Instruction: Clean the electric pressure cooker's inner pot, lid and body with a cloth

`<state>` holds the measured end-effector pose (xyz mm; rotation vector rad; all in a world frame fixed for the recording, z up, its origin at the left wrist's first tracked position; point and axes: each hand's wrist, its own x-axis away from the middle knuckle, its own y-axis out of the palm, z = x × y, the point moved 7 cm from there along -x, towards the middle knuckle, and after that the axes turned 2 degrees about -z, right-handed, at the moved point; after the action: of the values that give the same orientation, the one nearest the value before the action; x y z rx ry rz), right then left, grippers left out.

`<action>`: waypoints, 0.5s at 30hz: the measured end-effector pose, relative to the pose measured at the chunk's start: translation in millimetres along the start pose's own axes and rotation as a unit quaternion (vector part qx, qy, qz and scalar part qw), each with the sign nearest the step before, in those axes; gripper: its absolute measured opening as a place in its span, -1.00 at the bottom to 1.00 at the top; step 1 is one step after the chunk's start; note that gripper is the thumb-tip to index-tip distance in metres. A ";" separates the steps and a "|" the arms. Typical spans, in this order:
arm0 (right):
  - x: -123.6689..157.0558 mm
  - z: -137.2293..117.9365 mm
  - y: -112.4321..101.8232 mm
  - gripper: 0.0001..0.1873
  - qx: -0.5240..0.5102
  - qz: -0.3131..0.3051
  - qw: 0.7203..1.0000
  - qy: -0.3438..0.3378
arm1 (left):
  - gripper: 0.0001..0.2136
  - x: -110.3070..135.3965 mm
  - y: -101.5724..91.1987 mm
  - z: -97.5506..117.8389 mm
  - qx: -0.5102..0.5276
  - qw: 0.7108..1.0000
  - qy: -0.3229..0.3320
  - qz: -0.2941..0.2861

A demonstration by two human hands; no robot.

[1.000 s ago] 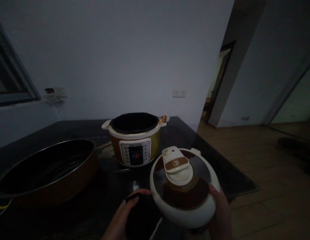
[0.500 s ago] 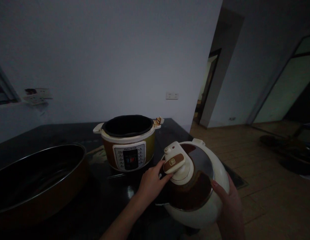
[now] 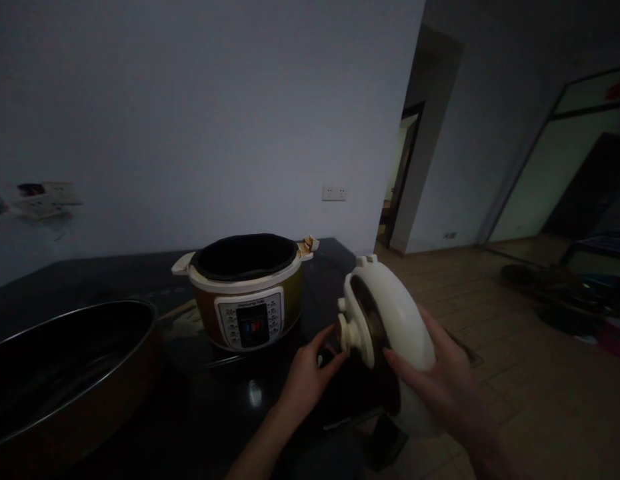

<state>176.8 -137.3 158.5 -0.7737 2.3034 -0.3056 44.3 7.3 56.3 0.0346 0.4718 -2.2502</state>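
Between my hands is the cream and brown pressure cooker lid point(image 3: 397, 313), tipped on its edge with its top facing left. My left hand point(image 3: 310, 367) pinches the knob handle point(image 3: 346, 335) in the lid's centre. My right hand point(image 3: 443, 373) grips the rim from the right, its thumb over the edge onto the brown top. Left of the lid stands the electric pressure cooker point(image 3: 245, 290), uncovered, its dark inner pot showing and its control panel facing me. The underside of the lid is hidden from view.
A large wide pan point(image 3: 75, 380) occupies the left of the glossy black countertop point(image 3: 230, 393). Behind it rises a pale wall with a socket point(image 3: 334, 193). Tiled floor point(image 3: 530, 320) lies beyond the counter's right edge, with dim clutter at far right.
The lid has turned from showing its top to standing nearly edge-on, with both hands still on it. My view has shifted slightly to the right.
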 end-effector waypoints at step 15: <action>6.4 -51.7 93.4 -0.21 0.408 -0.380 0.820 -0.127 | -0.42 22.3 48.9 -27.0 0.378 0.908 -0.173 -0.056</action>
<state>96.7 -66.5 155.2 -1.1197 1.2804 -1.3466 62.0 -28.7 11.4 0.0054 -0.6155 -2.3514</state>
